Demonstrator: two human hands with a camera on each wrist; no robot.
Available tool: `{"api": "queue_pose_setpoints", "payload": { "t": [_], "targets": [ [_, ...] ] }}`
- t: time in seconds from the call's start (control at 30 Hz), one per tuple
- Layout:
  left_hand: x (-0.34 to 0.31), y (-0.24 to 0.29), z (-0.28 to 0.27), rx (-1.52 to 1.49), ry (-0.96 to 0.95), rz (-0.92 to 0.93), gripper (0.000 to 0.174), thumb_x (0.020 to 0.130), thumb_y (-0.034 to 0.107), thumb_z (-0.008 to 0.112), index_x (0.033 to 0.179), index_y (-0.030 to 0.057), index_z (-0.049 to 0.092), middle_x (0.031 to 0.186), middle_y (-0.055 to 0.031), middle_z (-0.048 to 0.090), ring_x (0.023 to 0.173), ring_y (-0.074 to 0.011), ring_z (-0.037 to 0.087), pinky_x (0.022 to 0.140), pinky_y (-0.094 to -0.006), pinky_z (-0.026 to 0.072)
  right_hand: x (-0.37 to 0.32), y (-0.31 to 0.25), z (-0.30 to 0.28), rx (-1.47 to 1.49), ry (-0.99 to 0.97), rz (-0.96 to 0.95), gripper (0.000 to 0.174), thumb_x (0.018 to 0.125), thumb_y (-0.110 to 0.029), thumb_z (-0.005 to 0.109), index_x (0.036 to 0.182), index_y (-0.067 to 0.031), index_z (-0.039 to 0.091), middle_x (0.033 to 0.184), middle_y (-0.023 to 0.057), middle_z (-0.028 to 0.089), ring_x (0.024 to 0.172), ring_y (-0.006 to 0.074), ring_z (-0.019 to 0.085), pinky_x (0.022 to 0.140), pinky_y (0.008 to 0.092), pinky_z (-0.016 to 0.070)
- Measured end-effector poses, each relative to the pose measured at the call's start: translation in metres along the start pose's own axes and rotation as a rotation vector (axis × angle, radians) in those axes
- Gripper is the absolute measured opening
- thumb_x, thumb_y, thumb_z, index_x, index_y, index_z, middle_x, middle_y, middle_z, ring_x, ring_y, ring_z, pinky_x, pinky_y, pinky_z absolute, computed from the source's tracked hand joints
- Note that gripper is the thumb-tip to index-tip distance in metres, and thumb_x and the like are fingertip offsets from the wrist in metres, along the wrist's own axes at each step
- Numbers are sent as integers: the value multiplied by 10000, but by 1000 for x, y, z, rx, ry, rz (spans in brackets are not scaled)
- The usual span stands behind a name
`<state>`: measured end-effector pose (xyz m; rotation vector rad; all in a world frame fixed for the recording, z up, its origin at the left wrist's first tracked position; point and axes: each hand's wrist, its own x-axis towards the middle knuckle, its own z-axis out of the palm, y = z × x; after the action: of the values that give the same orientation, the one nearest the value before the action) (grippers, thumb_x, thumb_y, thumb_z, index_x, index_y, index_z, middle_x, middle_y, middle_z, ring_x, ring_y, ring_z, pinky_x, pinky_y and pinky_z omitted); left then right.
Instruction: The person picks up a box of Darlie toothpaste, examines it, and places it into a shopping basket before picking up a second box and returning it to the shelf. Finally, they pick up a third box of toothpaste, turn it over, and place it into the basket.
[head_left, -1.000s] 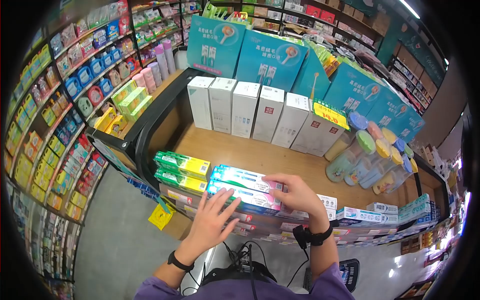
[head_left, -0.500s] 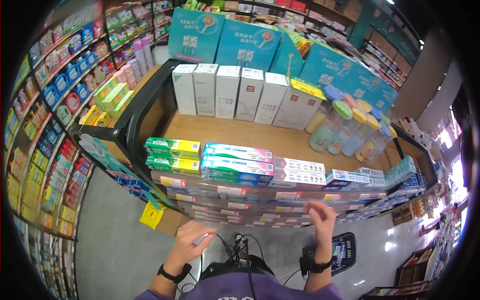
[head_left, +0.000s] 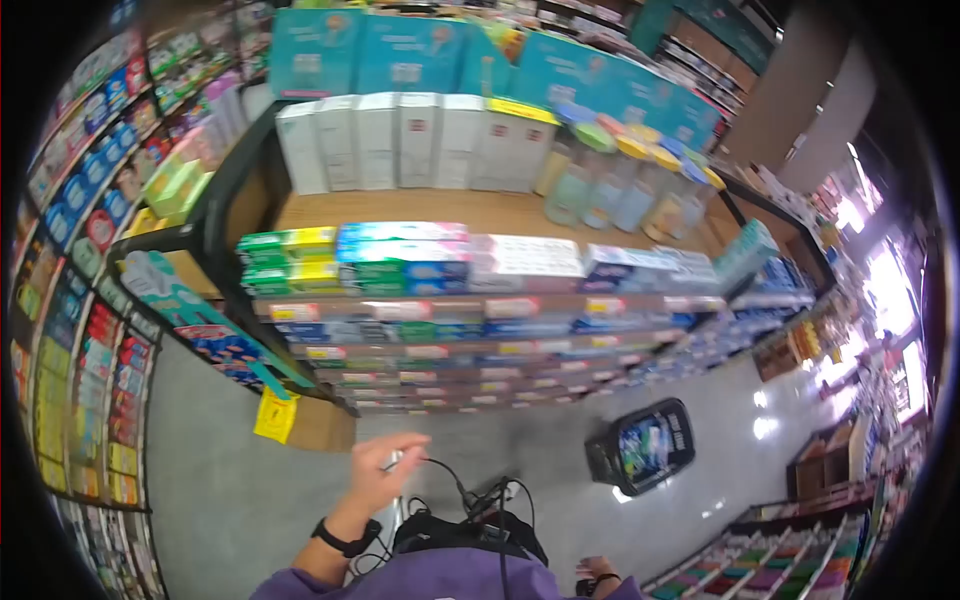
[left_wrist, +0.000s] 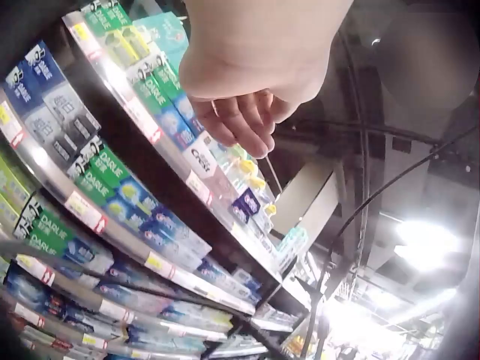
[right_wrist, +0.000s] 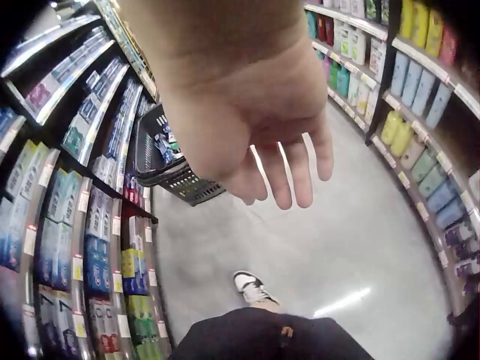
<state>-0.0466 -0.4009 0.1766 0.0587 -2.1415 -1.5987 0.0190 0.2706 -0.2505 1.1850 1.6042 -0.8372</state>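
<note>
My left hand hovers in front of the shelf unit, its fingers loosely bent and holding nothing. In the left wrist view the same hand overlaps the shelved toothpaste boxes. Low at the right, my right hand hangs beside my body, mostly cut off by the frame. The right wrist view shows that hand with relaxed, spread fingers and nothing in it. On the top shelf, green-and-yellow toothpaste boxes stand left of blue-and-pink Darlie toothpaste boxes, then white toothpaste boxes.
A black shopping basket with packages in it stands on the floor to the right. Behind the toothpaste stand white upright boxes and lidded clear cups. A brown carton sits at the unit's lower left corner.
Both hands have come away from the blue-and-pink toothpaste boxes and back toward the body. My right hand has dropped to the side, and the head view has shifted, bringing the whole basket into sight.
</note>
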Motion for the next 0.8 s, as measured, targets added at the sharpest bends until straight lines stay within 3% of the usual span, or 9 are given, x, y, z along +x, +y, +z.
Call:
{"api": "queue_pose_setpoints", "payload": {
  "t": [0.03, 0.1, 0.13, 0.17, 0.23, 0.3, 0.4, 0.5, 0.8],
  "targets": [
    [-3, -4, 15, -66, 4, -56, 140, 919, 44, 671, 1033, 5, 743, 822, -102, 746, 701, -174, 711, 680, -299, 551, -8, 23, -9, -9, -57, -95, 234, 951, -211, 568, 1079, -54, 686, 857, 95, 717, 803, 235, 707, 679, 449, 585],
    [-10, -14, 39, -174, -25, -181, 130, 929, 44, 658, 1021, -7, 734, 788, -92, 737, 677, -159, 701, 666, -287, 549, -5, 29, 10, 140, 21, -245, 197, 939, -187, 584, 1024, -68, 715, 833, 83, 712, 660, 202, 675, 569, 395, 552],
    [-14, -9, 55, -178, -62, -175, 132, 935, 46, 651, 1024, -11, 729, 778, -89, 730, 678, -155, 699, 661, -280, 544, -36, 17, 17, 168, 51, -280, 209, 938, -176, 564, 983, -58, 730, 845, 89, 718, 664, 202, 682, 564, 367, 545],
    [-15, -2, 70, -176, -102, -166, 133, 942, 48, 643, 1028, -16, 723, 769, -86, 723, 680, -150, 696, 655, -274, 538, -39, 20, 20, 298, 52, -400, 243, 942, -165, 534, 1038, -47, 724, 868, 88, 726, 687, 196, 690, 569, 350, 542],
    [-12, 13, 100, -138, -156, -119, 141, 959, 53, 623, 1044, -21, 708, 769, -83, 703, 686, -145, 681, 649, -270, 533, -30, 7, 22, 304, 46, -441, 316, 934, -139, 540, 1184, -30, 699, 952, 102, 743, 748, 195, 705, 610, 347, 546],
    [-13, 26, 129, -76, -169, -58, 154, 979, 60, 598, 1070, -22, 690, 789, -84, 676, 693, -143, 656, 646, -276, 533, -37, -3, 16, 255, 60, -504, 315, 922, -128, 574, 1192, -25, 701, 978, 103, 747, 757, 186, 708, 610, 334, 540],
    [-8, 43, 191, -186, -138, -100, 153, 974, 58, 610, 1079, -18, 691, 749, -68, 677, 664, -137, 655, 649, -271, 516, -58, -14, -7, 325, 54, -509, 284, 878, -109, 615, 1120, -22, 737, 834, 64, 733, 627, 152, 661, 555, 290, 511],
    [-9, 60, 260, -228, -236, -107, 154, 971, 63, 618, 1081, -14, 694, 746, -64, 688, 664, -136, 660, 661, -269, 514, -15, -2, -37, 381, 35, -512, 291, 888, -100, 608, 1145, -16, 716, 936, 74, 753, 736, 169, 708, 593, 300, 515],
    [-1, 84, 369, -192, -529, -124, 163, 994, 87, 598, 1078, -26, 680, 773, -80, 660, 691, -159, 654, 656, -287, 523, -13, 61, -50, 534, 90, -385, 307, 869, -98, 601, 1137, -18, 726, 903, 102, 756, 715, 201, 726, 596, 321, 539]
  ]
}}
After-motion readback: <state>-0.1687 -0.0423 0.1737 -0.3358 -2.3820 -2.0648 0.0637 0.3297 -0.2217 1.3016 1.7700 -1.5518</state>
